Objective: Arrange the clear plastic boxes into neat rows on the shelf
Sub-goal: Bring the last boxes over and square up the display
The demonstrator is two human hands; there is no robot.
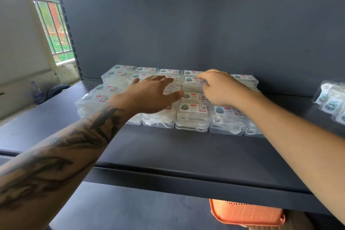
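Several clear plastic boxes [193, 115] with white labels and white contents stand in stacked rows on the dark grey shelf [168, 147], against its back panel. My left hand [153, 95] lies flat with straight, spread fingers over the middle boxes. My right hand [218, 87] reaches over the rows to its right, fingers curled down onto the top of a box [192, 80] in a back row; whether it pinches the box I cannot tell.
Clear bags of small white packets [330, 101] lie at the shelf's right end. An orange plastic basket [246, 214] sits below the shelf's front edge. A water bottle [37, 92] stands on the floor at the left by the window.
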